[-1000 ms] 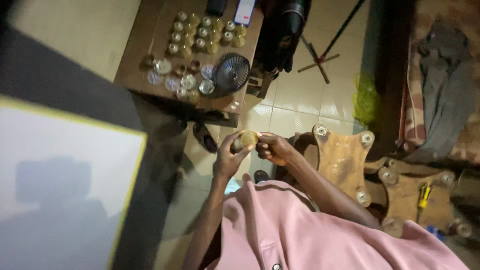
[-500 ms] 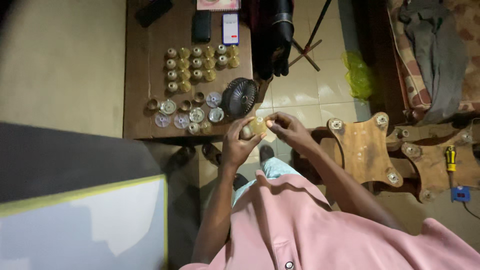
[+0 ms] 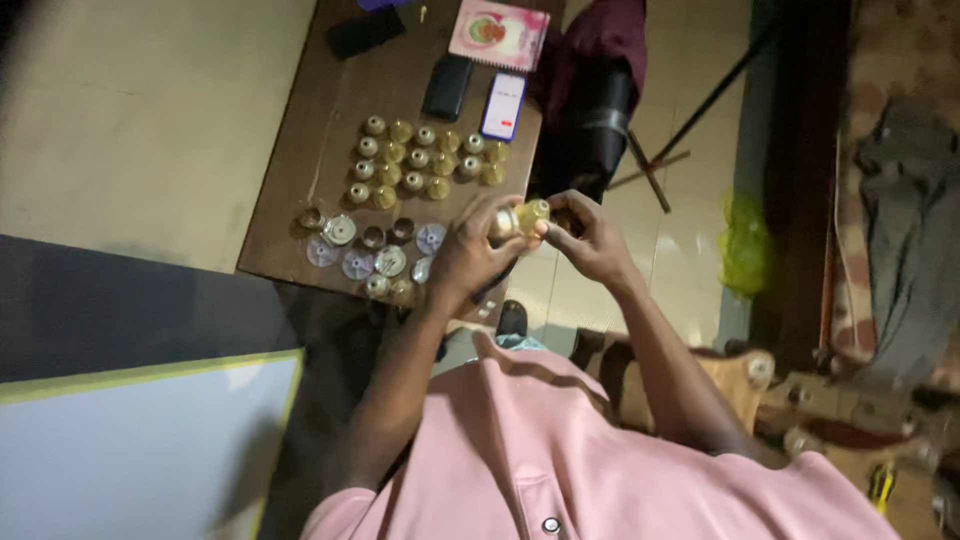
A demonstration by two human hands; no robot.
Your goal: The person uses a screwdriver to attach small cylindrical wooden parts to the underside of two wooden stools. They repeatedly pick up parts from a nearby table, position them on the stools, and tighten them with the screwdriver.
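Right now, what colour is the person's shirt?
Pink; the shirt shows best in the head view.

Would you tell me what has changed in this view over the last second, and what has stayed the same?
The left hand and right hand have kept hold of the small yellowish piece between them throughout; nothing was picked up or let go. The view itself shifted, so the wooden table now sits nearer the middle. The rows of small round pieces and the phones lie as before.

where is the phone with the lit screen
Head view: the lit-screen phone lies at the wooden table's far right edge, beside a black phone, below a pink notebook.
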